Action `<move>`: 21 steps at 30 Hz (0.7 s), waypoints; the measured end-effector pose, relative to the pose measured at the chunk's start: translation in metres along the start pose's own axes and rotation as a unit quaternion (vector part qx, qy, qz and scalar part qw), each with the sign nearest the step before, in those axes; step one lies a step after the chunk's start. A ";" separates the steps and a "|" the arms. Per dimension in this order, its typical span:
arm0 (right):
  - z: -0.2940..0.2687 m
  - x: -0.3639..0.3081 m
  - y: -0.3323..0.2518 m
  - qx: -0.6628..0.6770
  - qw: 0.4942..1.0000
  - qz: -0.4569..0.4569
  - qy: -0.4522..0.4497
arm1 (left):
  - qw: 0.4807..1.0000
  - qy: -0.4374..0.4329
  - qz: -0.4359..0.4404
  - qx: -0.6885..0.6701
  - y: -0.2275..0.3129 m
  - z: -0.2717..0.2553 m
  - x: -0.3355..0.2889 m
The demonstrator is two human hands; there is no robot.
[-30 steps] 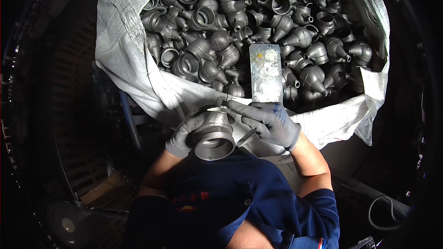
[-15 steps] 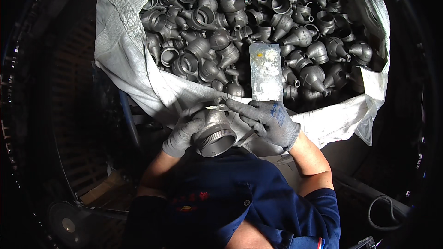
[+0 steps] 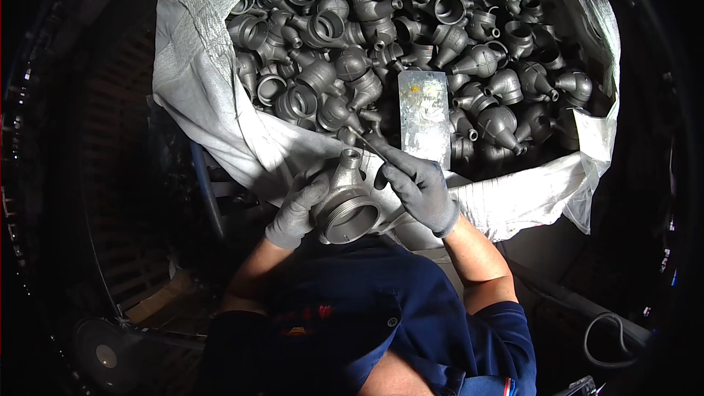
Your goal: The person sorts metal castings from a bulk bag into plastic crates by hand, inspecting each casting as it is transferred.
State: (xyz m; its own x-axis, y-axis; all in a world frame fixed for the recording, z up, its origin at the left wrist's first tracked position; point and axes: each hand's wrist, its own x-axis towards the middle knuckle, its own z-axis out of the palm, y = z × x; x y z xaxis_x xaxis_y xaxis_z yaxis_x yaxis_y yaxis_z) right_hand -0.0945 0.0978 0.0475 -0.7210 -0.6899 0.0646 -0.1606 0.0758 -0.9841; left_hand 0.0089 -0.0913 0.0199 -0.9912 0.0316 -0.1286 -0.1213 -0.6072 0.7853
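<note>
My left hand (image 3: 302,209), in a grey glove, is closed around the side of a grey metal pipe casting (image 3: 341,191). The casting's wide threaded mouth faces toward me, while its narrow neck points away. Just right of the neck, my gloved right hand (image 3: 418,187) is closed on a slim, stick-like tool (image 3: 372,145). Its pale tip reaches up and left past the neck, apart from the casting; the exact kind of tool cannot be made out. Beyond both hands lies a heap of similar castings (image 3: 352,62) in a large white woven sack (image 3: 194,81).
A scuffed, flat metallic plate (image 3: 425,117) lies on the heap just beyond my right hand. The sack's folded edge runs close under both hands. A dark pole (image 3: 207,191) stands left, a round fan-like object (image 3: 106,356) lower left, and a looped cable (image 3: 609,341) lower right.
My right hand has moved slightly down and right, tilting the tool so its tip points away and off the casting's neck. The casting has shifted slightly right in my left hand.
</note>
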 end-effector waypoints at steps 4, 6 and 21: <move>0.000 -0.018 -0.003 0.148 0.978 0.140 0.037 | 0.997 -0.017 -0.018 -0.080 -0.006 -0.009 -0.003; 0.002 -0.025 -0.011 0.190 0.957 0.217 0.018 | 0.994 -0.011 -0.014 -0.104 -0.007 -0.009 -0.005; 0.026 -0.035 0.004 0.177 0.965 0.186 0.047 | 0.953 0.239 0.029 -0.182 -0.038 -0.018 0.020</move>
State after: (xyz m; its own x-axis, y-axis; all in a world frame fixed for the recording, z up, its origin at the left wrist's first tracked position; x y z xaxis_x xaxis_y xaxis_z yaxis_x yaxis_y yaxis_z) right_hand -0.0520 0.1035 0.0375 -0.7448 -0.5926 -0.3068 0.3503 0.0441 -0.9356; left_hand -0.0055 -0.0822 -0.0233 -0.8475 -0.3227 -0.4215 0.0457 -0.8353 0.5478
